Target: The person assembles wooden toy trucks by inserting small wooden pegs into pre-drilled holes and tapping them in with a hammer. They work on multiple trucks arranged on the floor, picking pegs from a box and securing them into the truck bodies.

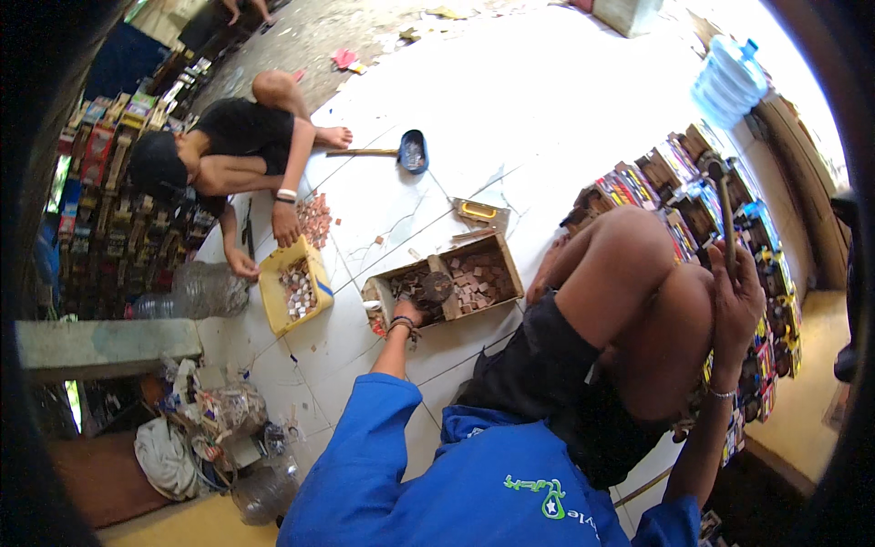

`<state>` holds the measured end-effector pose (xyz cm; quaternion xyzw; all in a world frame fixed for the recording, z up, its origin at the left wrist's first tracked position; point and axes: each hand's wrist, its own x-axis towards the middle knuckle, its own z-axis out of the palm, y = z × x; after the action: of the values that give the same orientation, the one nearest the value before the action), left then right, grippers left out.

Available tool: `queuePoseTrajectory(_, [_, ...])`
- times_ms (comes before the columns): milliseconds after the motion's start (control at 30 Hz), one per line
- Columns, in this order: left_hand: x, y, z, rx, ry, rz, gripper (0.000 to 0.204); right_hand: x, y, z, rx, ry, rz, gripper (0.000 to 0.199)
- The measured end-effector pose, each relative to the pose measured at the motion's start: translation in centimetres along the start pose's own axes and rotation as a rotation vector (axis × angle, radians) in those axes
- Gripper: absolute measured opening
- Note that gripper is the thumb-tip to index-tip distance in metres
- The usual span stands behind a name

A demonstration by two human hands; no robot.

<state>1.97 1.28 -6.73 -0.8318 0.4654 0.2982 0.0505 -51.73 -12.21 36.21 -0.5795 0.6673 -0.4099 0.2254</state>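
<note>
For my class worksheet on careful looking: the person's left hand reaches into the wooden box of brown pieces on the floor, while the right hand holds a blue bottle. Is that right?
Not quite. In the head view, the left hand does reach into the wooden box, but the right hand holds a thin brown stick, not a blue bottle.
</note>
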Motion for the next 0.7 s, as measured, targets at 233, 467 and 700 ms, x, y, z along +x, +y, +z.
queuePoseTrajectory(233, [-3.1, 1.3, -6.4, -0.092, 0.004, 0.145, 0.036, -0.4, -0.4, 0.0, -0.053, 0.03, -0.116, 0.018])
queuePoseTrajectory(467, [-10.0, 7.1, -17.0, -0.707, -0.413, 0.018, 0.033, -0.3, -0.2, 0.0, 0.004, 0.068, -0.111, 0.02])
queuePoseTrajectory(700, [-17.2, 16.5, -26.4, -1.171, -0.509, 0.222, 0.02, -0.1, -1.2, -0.7, -0.067, 0.036, -0.171, 0.018])
